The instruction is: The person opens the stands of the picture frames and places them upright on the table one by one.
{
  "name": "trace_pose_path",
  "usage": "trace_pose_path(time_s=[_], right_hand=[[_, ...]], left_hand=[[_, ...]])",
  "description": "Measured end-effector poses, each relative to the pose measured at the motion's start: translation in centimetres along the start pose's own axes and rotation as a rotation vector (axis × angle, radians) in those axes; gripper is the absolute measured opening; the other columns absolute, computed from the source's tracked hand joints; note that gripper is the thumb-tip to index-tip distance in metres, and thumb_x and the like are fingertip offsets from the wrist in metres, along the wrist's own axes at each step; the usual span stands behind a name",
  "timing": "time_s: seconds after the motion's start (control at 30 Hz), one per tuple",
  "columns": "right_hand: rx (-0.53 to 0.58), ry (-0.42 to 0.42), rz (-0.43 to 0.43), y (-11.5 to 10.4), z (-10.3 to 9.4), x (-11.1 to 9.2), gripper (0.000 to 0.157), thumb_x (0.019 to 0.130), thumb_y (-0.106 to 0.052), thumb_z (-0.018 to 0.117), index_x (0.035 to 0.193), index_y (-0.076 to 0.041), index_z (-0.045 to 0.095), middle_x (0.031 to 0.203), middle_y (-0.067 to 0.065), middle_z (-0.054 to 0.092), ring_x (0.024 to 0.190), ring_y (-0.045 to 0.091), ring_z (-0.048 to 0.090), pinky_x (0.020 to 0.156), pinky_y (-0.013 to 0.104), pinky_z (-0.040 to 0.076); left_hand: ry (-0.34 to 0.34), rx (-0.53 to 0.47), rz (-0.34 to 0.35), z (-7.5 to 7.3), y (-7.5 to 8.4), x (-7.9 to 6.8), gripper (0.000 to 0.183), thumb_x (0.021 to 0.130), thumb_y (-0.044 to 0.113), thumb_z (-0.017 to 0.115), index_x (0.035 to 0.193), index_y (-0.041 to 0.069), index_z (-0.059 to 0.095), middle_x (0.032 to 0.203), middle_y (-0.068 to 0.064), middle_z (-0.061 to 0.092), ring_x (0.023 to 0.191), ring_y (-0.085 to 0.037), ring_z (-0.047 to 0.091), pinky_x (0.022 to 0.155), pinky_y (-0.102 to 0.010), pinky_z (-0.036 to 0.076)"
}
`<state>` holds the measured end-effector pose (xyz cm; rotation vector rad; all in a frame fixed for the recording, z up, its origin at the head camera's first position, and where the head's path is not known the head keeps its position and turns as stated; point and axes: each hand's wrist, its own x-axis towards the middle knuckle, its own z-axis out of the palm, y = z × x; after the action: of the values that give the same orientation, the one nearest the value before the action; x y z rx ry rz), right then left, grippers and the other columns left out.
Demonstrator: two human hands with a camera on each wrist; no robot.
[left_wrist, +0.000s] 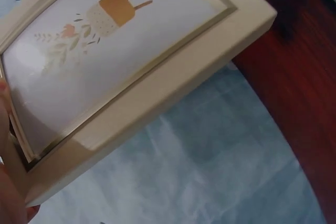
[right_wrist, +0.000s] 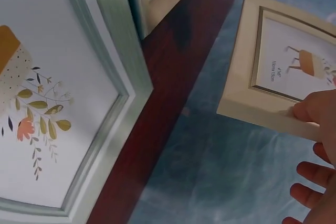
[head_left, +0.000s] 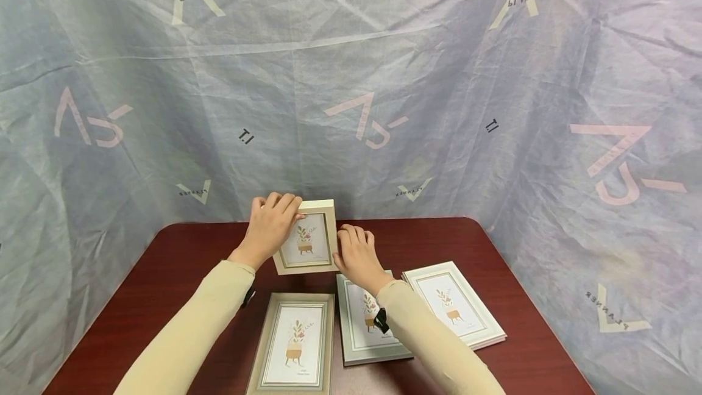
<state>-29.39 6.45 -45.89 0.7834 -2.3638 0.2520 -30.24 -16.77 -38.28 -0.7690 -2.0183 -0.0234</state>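
Fingers of the left hand (head_left: 271,224) curl over the upper left corner of the raised frame (head_left: 312,261) and pinch it there; that high hold probably leaves most of its plant print (head_left: 304,241) uncovered; nearer to the person than the raised frame, and roughly in line with it, the beige frame (head_left: 290,346) lies flat on the dark red table (head_left: 428,239), picture up, perhaps so that its design can be read; the raised frame is upright between the two hands, beyond the frames that lie flat, its face turned towards the person; whether its lower edge touches the wood I cannot tell; at its right edge the right hand (head_left: 359,258) sets its thumb against the border, while the other fingers are parted and wrap round nothing visible, which suggests steadying rather than gripping; right of the raised frame and nearer to the person, the grey-green frame (head_left: 359,331) lies flat, partly hidden by the right forearm (head_left: 439,340); farthest right of the raised frame, white frames (head_left: 452,306) lie slanted, at least two by the doubled edge, stacked perhaps to save room.
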Motion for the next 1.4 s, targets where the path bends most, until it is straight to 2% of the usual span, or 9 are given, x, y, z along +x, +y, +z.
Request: trace_pose_path(time_s=[0.3,0.47,0.6,0.77,0.93,1.07,1.4], right_hand=[[0.031,-0.1,0.129,0.1,2.5,0.6,0.038,0.092,-0.022,0.07,0.119,-0.003,0.051,0.13,0.015,0.05,0.117,0.032,0.045,0.092,0.05,0.035],[0.02,-0.163,0.176,0.0,3.8,0.5,0.039,0.094,-0.023,0.069,0.122,-0.004,0.05,0.133,0.015,0.048,0.119,0.032,0.044,0.093,0.049,0.035],[0.008,-0.207,0.204,0.1,4.8,0.4,0.039,0.096,-0.025,0.068,0.124,-0.005,0.05,0.134,0.015,0.048,0.12,0.032,0.044,0.094,0.05,0.034],[0.004,-0.219,0.223,0.1,5.6,0.1,0.039,0.095,-0.025,0.068,0.123,-0.004,0.051,0.132,0.015,0.049,0.118,0.033,0.045,0.094,0.051,0.034],[-0.013,-0.235,0.225,0.2,6.1,-0.2,0.04,0.094,-0.025,0.069,0.124,-0.005,0.052,0.132,0.014,0.05,0.118,0.032,0.045,0.092,0.049,0.034],[-0.013,-0.274,0.228,0.4,6.3,-0.4,0.039,0.096,-0.025,0.067,0.125,-0.005,0.05,0.134,0.014,0.048,0.119,0.032,0.044,0.093,0.049,0.033],[-0.027,-0.267,0.216,0.5,6.5,-0.7,0.04,0.095,-0.025,0.068,0.125,-0.005,0.05,0.133,0.014,0.048,0.118,0.032,0.044,0.092,0.048,0.034]], left_hand=[[-0.044,0.013,-0.055,2.8,-0.6,-0.8,0.028,0.091,0.021,0.071,0.113,0.006,0.063,0.105,-0.009,0.061,0.092,-0.031,0.055,0.072,-0.05,0.04],[-0.087,-0.006,-0.098,4.0,-0.6,-1.2,0.026,0.093,0.024,0.068,0.113,0.008,0.064,0.105,-0.007,0.061,0.093,-0.031,0.055,0.075,-0.05,0.04],[-0.151,-0.009,-0.126,4.6,-0.4,-1.5,0.026,0.096,0.025,0.064,0.115,0.009,0.064,0.107,-0.006,0.062,0.096,-0.03,0.055,0.078,-0.051,0.041],[-0.22,-0.01,-0.152,5.3,-0.2,-1.8,0.026,0.098,0.027,0.062,0.118,0.01,0.063,0.11,-0.006,0.061,0.099,-0.029,0.054,0.081,-0.051,0.04],[-0.253,-0.026,-0.187,5.8,0.1,-2.3,0.027,0.098,0.026,0.062,0.119,0.01,0.063,0.111,-0.006,0.061,0.099,-0.029,0.054,0.082,-0.051,0.039],[-0.256,-0.034,-0.192,6.1,0.4,-2.5,0.027,0.097,0.026,0.063,0.119,0.01,0.063,0.112,-0.006,0.06,0.1,-0.029,0.053,0.082,-0.052,0.038],[-0.248,-0.022,-0.191,6.4,0.9,-2.2,0.027,0.097,0.024,0.064,0.119,0.009,0.064,0.11,-0.006,0.06,0.1,-0.03,0.053,0.084,-0.053,0.039]])
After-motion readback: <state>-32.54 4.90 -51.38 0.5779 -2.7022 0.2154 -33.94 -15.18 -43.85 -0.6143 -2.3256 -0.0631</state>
